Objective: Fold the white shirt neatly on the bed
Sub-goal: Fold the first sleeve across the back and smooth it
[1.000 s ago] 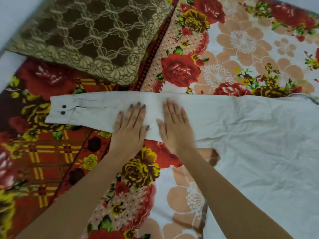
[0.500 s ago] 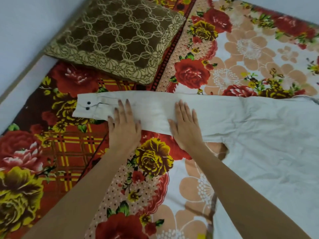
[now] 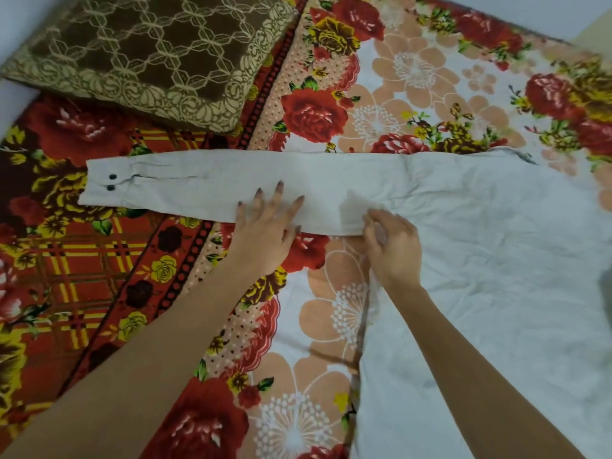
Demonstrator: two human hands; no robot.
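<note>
The white shirt lies spread over the right half of the floral bed sheet. Its sleeve stretches flat to the left and ends in a cuff with two dark buttons. My left hand rests on the sleeve's lower edge, fingers spread and lifted a little. My right hand is at the armpit, where sleeve meets body, with its fingers curled and pinching a bit of the shirt's cloth there.
A brown cushion with a gold lattice pattern lies at the top left, just above the sleeve. A pale wall borders the bed on the left.
Both hands lay flat on the sleeve before. Now my right hand has slid right to the armpit and closed on the cloth; my left hand has moved right and its fingers have spread.
</note>
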